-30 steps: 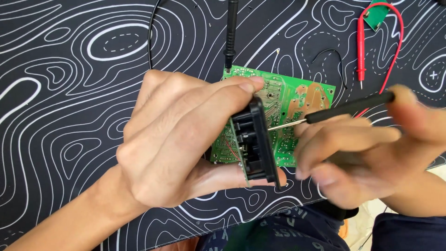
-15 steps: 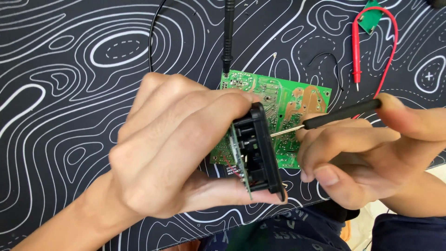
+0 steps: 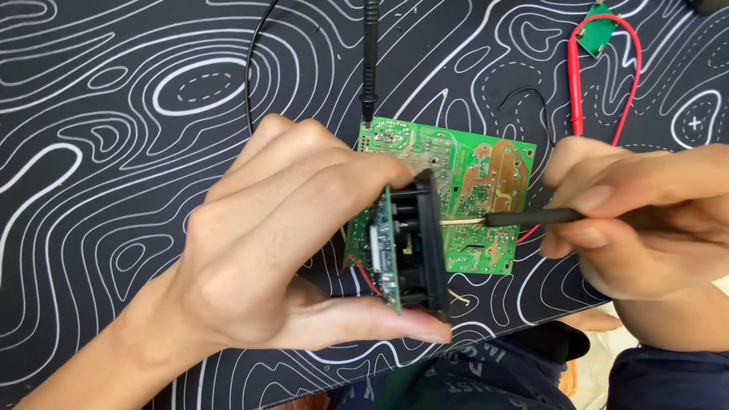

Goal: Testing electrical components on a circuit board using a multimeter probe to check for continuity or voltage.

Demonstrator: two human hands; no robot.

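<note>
Counter mat, patterned black. Green circuit board lying on it. My left hand, grip closed around the black module. My right hand pinches a screwdriver, tip at the module; work unfinished.

Left hand grips black module; right hand apparently probes it.

Bright, even light falls on the scene, and the green circuit board shows crisp traces with no glare. Soft shadow lies on the patterned mat just below and left of the board, under the left hand. The dark clothing below the board is slightly blurred.
</note>
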